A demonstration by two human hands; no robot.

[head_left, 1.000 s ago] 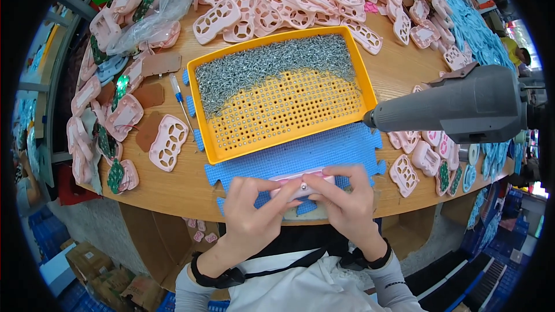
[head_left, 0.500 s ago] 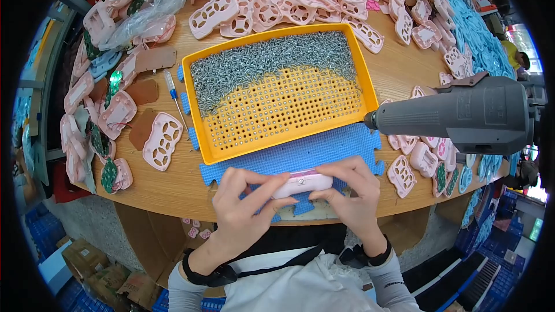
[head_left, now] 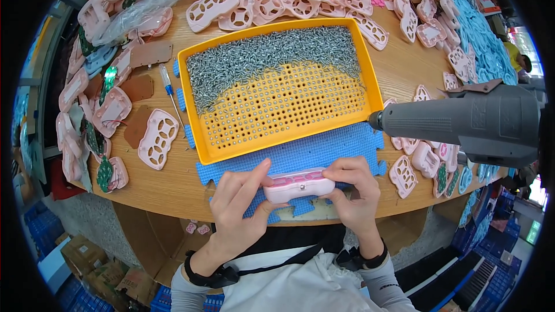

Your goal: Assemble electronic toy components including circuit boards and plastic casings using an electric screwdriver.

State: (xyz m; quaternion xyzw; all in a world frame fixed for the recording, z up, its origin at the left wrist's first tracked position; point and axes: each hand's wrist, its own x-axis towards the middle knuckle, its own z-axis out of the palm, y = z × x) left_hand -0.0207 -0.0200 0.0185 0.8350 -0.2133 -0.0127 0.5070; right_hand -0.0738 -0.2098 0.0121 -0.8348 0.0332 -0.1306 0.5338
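Between my two hands is a small pink plastic casing (head_left: 300, 189) with darker pink inserts along its upper face and a shiny round spot on its near side. My right hand (head_left: 354, 192) pinches its right end between thumb and fingers. At the left end, my left hand (head_left: 238, 201) keeps its thumb below and a finger against the casing, with the index finger raised. The casing is held over a blue foam mat (head_left: 289, 159). Beyond it stands a yellow tray (head_left: 192, 110) of small silver screws, many of them seated upright in a perforated plate.
A grey power screwdriver (head_left: 457, 118) juts in from the right, its tip at the tray's corner. Pink plastic frames (head_left: 214, 7) are heaped at the back. Left lie a blue-handled screwdriver (head_left: 167, 84) and pink shells with green circuit boards (head_left: 105, 173). Light-blue parts (head_left: 474, 40) are piled right.
The casing has tilted, so more of its pink upper face shows. My left index finger has lifted off its top. The view has shifted slightly.
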